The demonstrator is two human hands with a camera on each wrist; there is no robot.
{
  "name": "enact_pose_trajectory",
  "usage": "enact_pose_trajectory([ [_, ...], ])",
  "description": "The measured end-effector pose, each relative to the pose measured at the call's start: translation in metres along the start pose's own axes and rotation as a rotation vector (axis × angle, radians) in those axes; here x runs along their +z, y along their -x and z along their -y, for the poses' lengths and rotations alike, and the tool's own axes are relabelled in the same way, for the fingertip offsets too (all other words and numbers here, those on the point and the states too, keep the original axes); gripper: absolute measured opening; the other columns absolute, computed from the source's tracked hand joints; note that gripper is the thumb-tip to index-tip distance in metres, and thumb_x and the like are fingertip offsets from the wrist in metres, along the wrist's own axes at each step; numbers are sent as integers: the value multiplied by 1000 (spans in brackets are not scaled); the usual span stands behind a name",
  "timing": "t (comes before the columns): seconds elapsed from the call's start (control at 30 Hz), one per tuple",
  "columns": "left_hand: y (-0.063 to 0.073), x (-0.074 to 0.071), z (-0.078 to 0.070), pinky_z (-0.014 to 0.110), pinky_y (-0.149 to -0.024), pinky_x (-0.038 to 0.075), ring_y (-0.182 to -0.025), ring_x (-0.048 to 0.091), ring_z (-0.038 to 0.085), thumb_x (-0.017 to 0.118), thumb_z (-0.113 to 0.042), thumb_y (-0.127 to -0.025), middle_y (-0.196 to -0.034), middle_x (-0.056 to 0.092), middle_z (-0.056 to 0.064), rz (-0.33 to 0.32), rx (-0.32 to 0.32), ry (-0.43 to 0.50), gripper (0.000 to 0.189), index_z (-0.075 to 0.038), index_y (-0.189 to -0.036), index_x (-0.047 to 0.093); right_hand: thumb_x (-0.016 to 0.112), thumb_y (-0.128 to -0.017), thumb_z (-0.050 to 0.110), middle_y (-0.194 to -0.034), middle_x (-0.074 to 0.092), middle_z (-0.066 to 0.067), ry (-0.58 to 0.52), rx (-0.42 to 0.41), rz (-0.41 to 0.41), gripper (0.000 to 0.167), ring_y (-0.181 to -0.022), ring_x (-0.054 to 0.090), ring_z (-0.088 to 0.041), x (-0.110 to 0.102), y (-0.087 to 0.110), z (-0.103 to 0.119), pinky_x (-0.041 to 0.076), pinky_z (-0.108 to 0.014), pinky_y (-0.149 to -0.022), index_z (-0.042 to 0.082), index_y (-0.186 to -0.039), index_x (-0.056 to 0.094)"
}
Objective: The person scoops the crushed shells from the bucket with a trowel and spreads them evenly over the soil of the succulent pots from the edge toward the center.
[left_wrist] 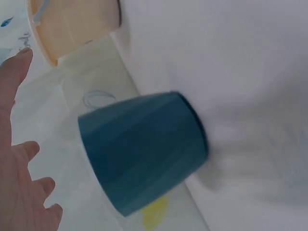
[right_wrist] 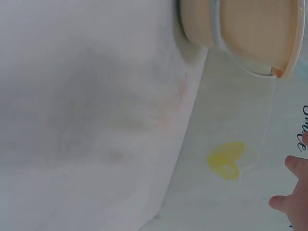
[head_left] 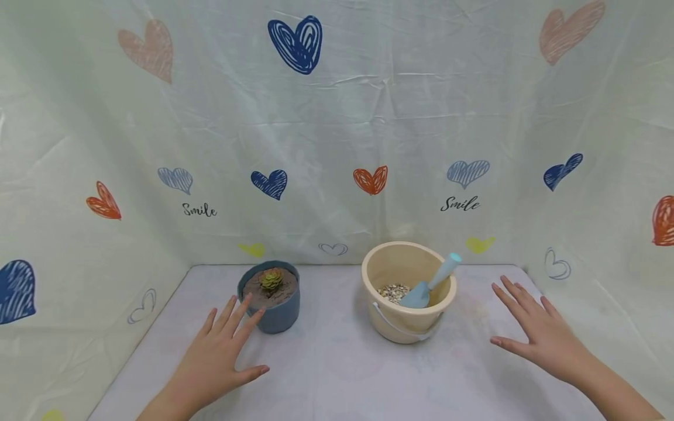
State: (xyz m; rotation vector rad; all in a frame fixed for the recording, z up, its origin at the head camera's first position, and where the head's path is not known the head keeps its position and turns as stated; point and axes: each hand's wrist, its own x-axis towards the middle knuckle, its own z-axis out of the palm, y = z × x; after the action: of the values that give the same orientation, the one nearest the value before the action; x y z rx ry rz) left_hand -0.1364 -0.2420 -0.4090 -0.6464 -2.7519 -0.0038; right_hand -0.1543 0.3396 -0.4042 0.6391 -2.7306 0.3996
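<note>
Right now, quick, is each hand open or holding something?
Left hand: open, holding nothing, near the blue pot.
Right hand: open, holding nothing, right of the bucket.

The bucket (head_left: 395, 263) stands on the table (head_left: 337, 362), gravel (head_left: 392, 293) and a hand trowel (head_left: 418, 296) inside it, a potted succulent (head_left: 271, 282) to its left, backdrop cloth (head_left: 326, 134) behind.

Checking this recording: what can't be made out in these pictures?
- Plant: left wrist view, hidden by the pot.
- Depth of the gravel: head view, hidden by the front wall of the bucket.
- Whole bucket: both wrist views, cut off by the top edge.
</note>
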Motion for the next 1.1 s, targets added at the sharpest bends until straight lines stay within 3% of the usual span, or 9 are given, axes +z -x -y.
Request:
enact_pose_trajectory([
  [0.1,-6,2,-9,64,-108,22,-142,22,40,59,-78,-75,-157,27,15,-31,24,19,97,-17,-148,44,77,-82,35,-162,13,-8,-79,0,-1,98,-142,22,-40,-2,-4,2,-7,-60,-112,21,-158,17],
  [0.17,-12,4,-16,65,-106,25,-142,22,40,55,-81,-75,-157,26,14,-39,34,33,98,-16,-147,44,79,-81,32,-161,15,-8,-121,-9,-10,98,-137,28,-45,-4,-8,2,5,-67,-110,19,-157,19],
  [0.33,-28,3,-35,65,-106,26,-144,19,39,45,-85,-76,-159,22,12,-18,46,80,101,-17,-151,40,82,-76,28,-160,19,-8,-175,-41,-31,99,-128,35,-52,-10,-19,4,27,-74,-92,16,-156,24],
  [0.53,-47,3,-54,66,-103,30,-143,19,41,60,-78,-75,-160,20,12,-3,25,197,101,-18,-153,35,83,-76,30,-160,20,-9,-203,-35,-13,101,-133,32,-49,-17,-30,10,29,-75,-91,18,-156,23],
  [0.67,-59,5,-67,66,-103,30,-144,16,39,56,-80,-75,-161,17,10,27,-14,301,103,-19,-154,31,83,-77,28,-159,20,-13,-249,-33,10,101,-136,27,-48,-21,-38,15,30,-76,-90,16,-157,22],
  [0.87,-81,8,-88,65,-106,27,-145,16,38,59,-77,-76,-161,17,9,49,-17,417,103,-19,-155,28,80,-82,29,-159,17,-19,-336,29,80,100,-136,22,-53,-25,-48,20,28,-79,-87,18,-158,17],
  [1.1,-109,21,-111,59,-107,31,-146,17,31,60,-78,-75,-161,16,6,50,-25,501,104,-22,-156,24,79,-83,27,-152,29,-23,-378,77,91,94,-132,31,-50,-28,-54,23,32,-76,-90,15,-156,21],
])
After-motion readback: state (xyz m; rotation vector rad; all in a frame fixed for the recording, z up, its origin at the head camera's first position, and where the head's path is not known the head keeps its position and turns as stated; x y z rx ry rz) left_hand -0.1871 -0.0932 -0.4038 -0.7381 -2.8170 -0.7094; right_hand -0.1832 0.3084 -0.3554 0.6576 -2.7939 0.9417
